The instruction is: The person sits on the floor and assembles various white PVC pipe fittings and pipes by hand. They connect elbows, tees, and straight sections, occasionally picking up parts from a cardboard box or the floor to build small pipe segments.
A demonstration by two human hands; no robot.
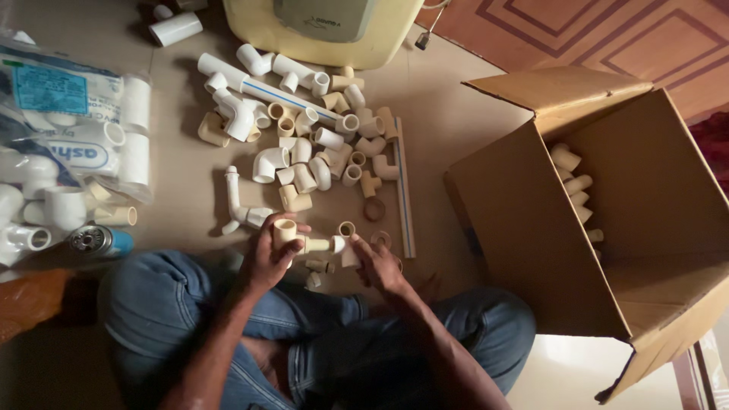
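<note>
My left hand point(267, 258) is closed around a cream plastic pipe fitting point(285, 230), its open end facing up. My right hand point(377, 266) rests just beside it, fingers pinching a small pale fitting point(348, 253) close to the floor. Between the hands lies a short cream pipe piece point(320, 244). A heap of white and cream elbows, tees and couplers point(304, 137) is spread on the floor in front of me. My legs in blue jeans point(334, 334) are crossed below the hands.
An open cardboard box point(524, 228) stands at the right, several cream fittings point(573, 186) along its inner wall. A clear plastic bag of white fittings point(68, 144) lies at the left, a small blue can point(99, 241) beside it. A thin blue-striped pipe point(403, 190) lies by the heap. A cream appliance point(319, 26) stands behind.
</note>
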